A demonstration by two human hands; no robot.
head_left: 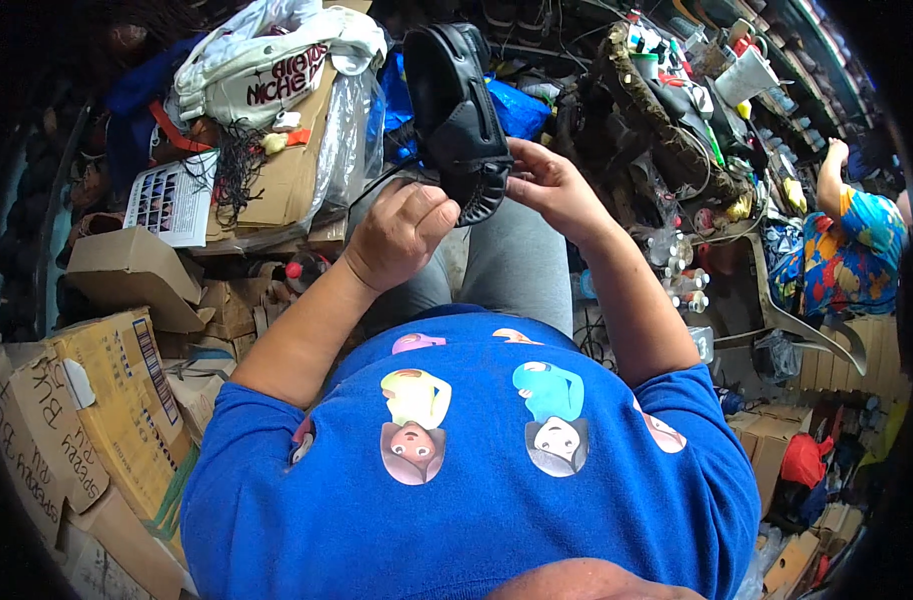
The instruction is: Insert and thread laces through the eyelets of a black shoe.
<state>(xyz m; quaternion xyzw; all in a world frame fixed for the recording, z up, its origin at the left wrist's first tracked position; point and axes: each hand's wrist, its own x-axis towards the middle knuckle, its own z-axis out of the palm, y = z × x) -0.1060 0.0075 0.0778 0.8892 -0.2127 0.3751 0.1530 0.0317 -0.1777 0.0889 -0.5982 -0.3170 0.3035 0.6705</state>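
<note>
A black leather loafer point(459, 125) is held up above my lap, its puckered toe pointing toward me and its opening facing up and away. My right hand point(557, 190) grips the toe's right side, thumb and fingers against the leather. On the other side, my left hand point(402, 232) is closed in a pinch next to the toe. A thin dark strand point(382, 183) runs beside its knuckles. What lies inside the left fingers is hidden.
At the left, a white cloth bag point(287, 75) lies on cardboard by a tangle of black laces point(239, 165). Cardboard boxes point(127, 400) stack lower left. A cluttered tray of tools and bottles point(667, 110) stands right. Another person in a colourful shirt point(852, 250) is far right.
</note>
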